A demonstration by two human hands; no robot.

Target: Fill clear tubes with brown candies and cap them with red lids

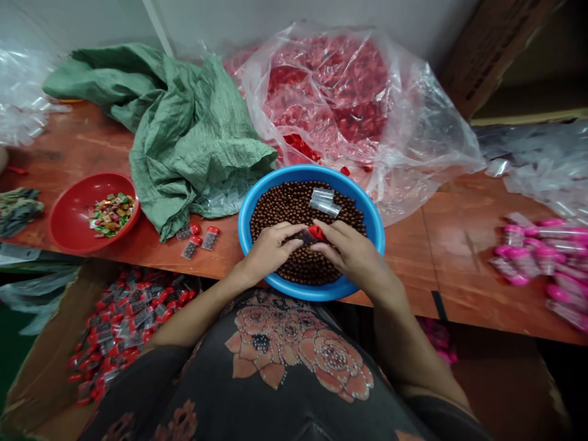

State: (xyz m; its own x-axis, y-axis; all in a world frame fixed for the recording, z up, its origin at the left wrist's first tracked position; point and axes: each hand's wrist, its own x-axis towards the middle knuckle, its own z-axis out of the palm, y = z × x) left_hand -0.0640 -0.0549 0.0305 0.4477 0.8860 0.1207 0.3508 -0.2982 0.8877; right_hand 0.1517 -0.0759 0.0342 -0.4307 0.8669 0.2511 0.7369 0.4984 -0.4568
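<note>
Over a blue basin (377,236) of small round brown beads (287,205), both hands meet on one small clear container with a red cap (315,232). Fingers of my left hand (272,248) are closed round its clear body, which looks dark with beads. At the capped end, my right hand (353,251) pinches the red cap between thumb and fingers. Two clear empty tubes (325,202) lie on the beads just beyond my hands. To the left of the basin, several filled red-capped containers (192,247) rest on the table.
A red bowl (64,211) with small wrapped pieces stands left, beside a green woven sack (184,122). Behind the basin sits a plastic bag of red caps (331,92). Pink-capped tubes (528,251) lie right. Below the table edge, a carton (41,349) holds many red-capped containers.
</note>
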